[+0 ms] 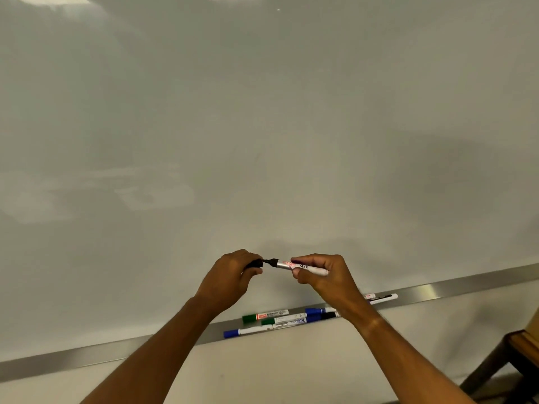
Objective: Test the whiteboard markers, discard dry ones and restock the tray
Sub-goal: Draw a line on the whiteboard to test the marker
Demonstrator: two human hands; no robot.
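The large white glossy whiteboard (262, 112) fills nearly the whole view, bare of marks, with wide open surface above and to both sides of the hands; along its lower edge runs the narrow brushed-metal marker tray (466, 285), rising toward the right; at the lower right corner stands part of a dark wooden chair (507, 363), near the tray's right stretch. The right hand (323, 277) grips the barrel of a white-bodied whiteboard marker with a black tip (294, 265), held level just in front of the board, tip pointing left; the left hand (230, 275) is clenched on the black marker cap (256, 263), which sits just off the tip, almost touching it. Below the hands, a cluster of green-capped and blue-capped markers (277, 320) lies along the tray's middle; two more white markers (382, 298) rest further right, partly hidden by the right wrist.
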